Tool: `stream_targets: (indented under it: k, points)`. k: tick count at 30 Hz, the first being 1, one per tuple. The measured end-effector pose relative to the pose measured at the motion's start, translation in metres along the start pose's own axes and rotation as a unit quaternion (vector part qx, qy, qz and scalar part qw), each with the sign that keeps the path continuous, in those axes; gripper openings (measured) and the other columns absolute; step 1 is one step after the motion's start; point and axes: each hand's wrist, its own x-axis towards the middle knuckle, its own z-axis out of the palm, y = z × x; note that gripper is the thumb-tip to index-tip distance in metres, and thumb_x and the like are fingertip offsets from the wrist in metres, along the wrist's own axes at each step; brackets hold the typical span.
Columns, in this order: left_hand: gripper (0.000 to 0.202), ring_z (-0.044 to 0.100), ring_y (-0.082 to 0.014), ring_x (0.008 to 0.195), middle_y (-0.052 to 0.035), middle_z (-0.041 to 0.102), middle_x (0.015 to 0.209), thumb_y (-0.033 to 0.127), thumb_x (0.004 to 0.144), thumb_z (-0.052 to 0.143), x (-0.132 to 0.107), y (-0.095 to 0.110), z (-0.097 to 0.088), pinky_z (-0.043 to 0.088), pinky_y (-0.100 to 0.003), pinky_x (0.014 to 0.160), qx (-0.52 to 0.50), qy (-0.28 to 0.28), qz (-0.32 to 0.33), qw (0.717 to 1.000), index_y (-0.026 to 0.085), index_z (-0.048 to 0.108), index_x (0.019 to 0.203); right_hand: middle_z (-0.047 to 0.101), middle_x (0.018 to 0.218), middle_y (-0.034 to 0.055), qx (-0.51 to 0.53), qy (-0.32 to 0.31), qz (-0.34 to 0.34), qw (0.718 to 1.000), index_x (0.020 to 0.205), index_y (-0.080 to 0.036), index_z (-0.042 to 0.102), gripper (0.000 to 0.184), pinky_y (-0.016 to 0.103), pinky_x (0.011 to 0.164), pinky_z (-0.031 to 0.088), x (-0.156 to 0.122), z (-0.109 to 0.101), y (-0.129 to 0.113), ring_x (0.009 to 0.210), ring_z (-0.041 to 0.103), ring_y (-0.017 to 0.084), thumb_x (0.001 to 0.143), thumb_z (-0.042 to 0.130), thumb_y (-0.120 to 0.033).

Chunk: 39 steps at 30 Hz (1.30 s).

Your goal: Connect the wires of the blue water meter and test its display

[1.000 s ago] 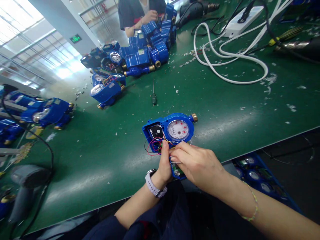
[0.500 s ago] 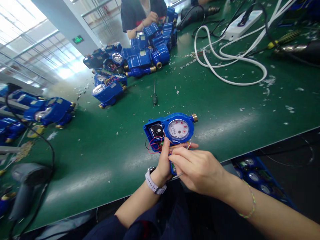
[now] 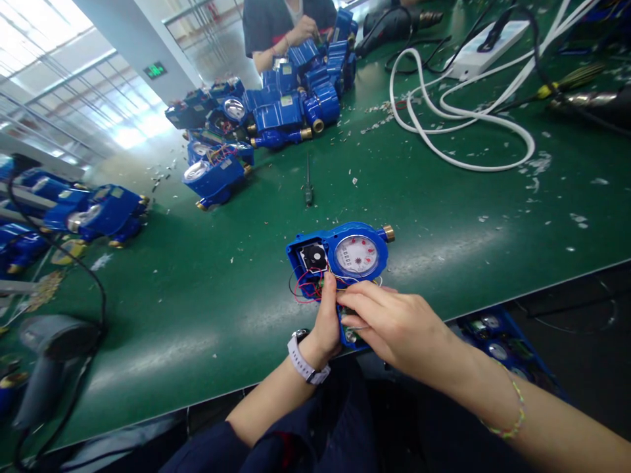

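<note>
An opened blue water meter (image 3: 357, 255) lies near the table's front edge, its round dial facing up and its square compartment holding a black round part (image 3: 314, 257). Red, black and pale wires run from that compartment towards my hands. My left hand (image 3: 326, 322) grips a blue cover (image 3: 349, 343) with a green circuit board in it, thumb on top, other fingers mostly hidden underneath. Over this cover my right hand (image 3: 394, 322) is closed in a pinch. A thin silvery piece shows below its fingertips; what it belongs to is hidden.
A screwdriver (image 3: 308, 189) lies beyond the meter. Several blue meters (image 3: 279, 112) are heaped at the back, where a person's hand (image 3: 304, 29) shows. More meters (image 3: 106, 213) and a heat gun (image 3: 56, 341) are at left. White cable (image 3: 493, 161) and a power strip (image 3: 488, 49) lie right.
My right hand has shifted slightly up and right, uncovering more of the blue cover and its board. The silvery piece shows less. The whole view has shifted a little.
</note>
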Motion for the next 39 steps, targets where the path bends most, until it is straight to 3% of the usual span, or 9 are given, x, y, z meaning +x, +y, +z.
stream_targets:
  k: [4,11,18,22,25,27,32,35,39]
  points:
    - [0.038,0.067,-0.0143,0.102,-0.0005,0.074,0.081,0.033,0.099,0.043,0.000,-0.002,-0.002,0.045,-0.024,0.102,-0.003,-0.013,0.010,1.000,0.015,0.072,0.084,0.067,0.093,0.0075,-0.034,0.064,-0.002,0.997,0.103,-0.014,0.064,0.029,0.028,0.065,0.048,-0.003,0.008,-0.002,0.078,0.065,0.018,0.105,0.036,-0.022]
    - [0.054,0.062,-0.0242,0.116,-0.0076,0.075,0.096,0.067,0.079,0.062,0.003,-0.017,-0.025,0.040,-0.033,0.109,0.082,-0.141,0.014,0.986,0.014,0.072,0.085,0.063,0.085,0.0025,0.001,0.010,0.048,0.999,0.091,-0.018,0.063,0.018,0.027,0.056,0.037,-0.003,0.004,0.004,0.071,0.062,0.016,0.098,0.047,-0.016]
    - [0.053,0.061,-0.0245,0.119,-0.0066,0.074,0.107,0.063,0.079,0.065,-0.002,-0.011,-0.017,0.042,-0.035,0.108,0.058,-0.137,0.007,0.989,0.016,0.071,0.101,0.062,0.088,0.0020,0.037,0.000,0.063,0.997,0.100,-0.019,0.064,0.023,0.027,0.057,0.037,-0.004,0.001,0.001,0.070,0.061,0.016,0.089,0.048,-0.006]
    - [0.049,0.061,-0.0231,0.118,-0.0045,0.073,0.111,0.059,0.082,0.064,-0.003,-0.009,-0.015,0.041,-0.033,0.108,0.053,-0.123,0.019,0.991,0.017,0.070,0.107,0.064,0.096,0.0047,0.139,-0.012,0.067,0.988,0.099,-0.017,0.064,0.016,0.028,0.071,0.045,-0.002,-0.004,0.001,0.083,0.062,0.018,0.089,0.053,-0.012]
    - [0.052,0.065,-0.0253,0.111,-0.0072,0.074,0.106,0.062,0.083,0.062,-0.004,-0.007,-0.014,0.046,-0.035,0.103,0.046,-0.130,-0.040,0.990,0.015,0.070,0.105,0.066,0.093,0.0048,0.221,0.003,0.104,0.970,0.095,-0.017,0.064,0.009,0.028,0.069,0.047,-0.001,-0.008,0.001,0.082,0.063,0.018,0.091,0.056,-0.017]
    - [0.061,0.069,-0.0278,0.103,-0.0112,0.075,0.101,0.068,0.082,0.057,-0.006,-0.003,-0.013,0.049,-0.037,0.097,0.045,-0.164,-0.108,0.979,0.012,0.070,0.103,0.065,0.083,0.0035,0.330,0.041,0.167,0.928,0.094,-0.017,0.062,0.008,0.025,0.060,0.047,-0.002,-0.012,0.001,0.072,0.062,0.016,0.091,0.055,-0.021]
    - [0.088,0.074,-0.0281,0.075,-0.0190,0.075,0.097,0.084,0.079,0.037,-0.011,0.007,-0.012,0.055,-0.039,0.079,0.053,-0.298,-0.245,0.921,0.008,0.067,0.112,0.059,0.074,-0.0010,0.566,0.194,0.308,0.740,0.095,-0.020,0.061,0.015,0.019,0.036,0.030,-0.018,-0.031,0.014,0.041,0.039,0.005,0.088,0.063,-0.033]
    - [0.091,0.074,-0.0272,0.075,-0.0205,0.074,0.101,0.083,0.082,0.028,-0.013,0.009,-0.013,0.054,-0.037,0.078,0.038,-0.315,-0.262,0.911,0.007,0.066,0.116,0.051,0.070,-0.0029,0.615,0.247,0.357,0.659,0.091,-0.022,0.065,0.009,0.019,0.033,0.018,-0.035,-0.042,0.031,0.039,0.023,0.003,0.088,0.063,-0.031]
    - [0.094,0.074,-0.0282,0.078,-0.0221,0.073,0.103,0.081,0.085,0.019,-0.009,0.007,-0.016,0.054,-0.037,0.077,0.017,-0.334,-0.258,0.906,0.005,0.066,0.114,0.040,0.067,-0.0041,0.675,0.271,0.415,0.546,0.088,-0.021,0.064,0.012,0.014,0.033,0.017,-0.056,-0.042,0.039,0.043,0.013,0.003,0.092,0.059,-0.031]
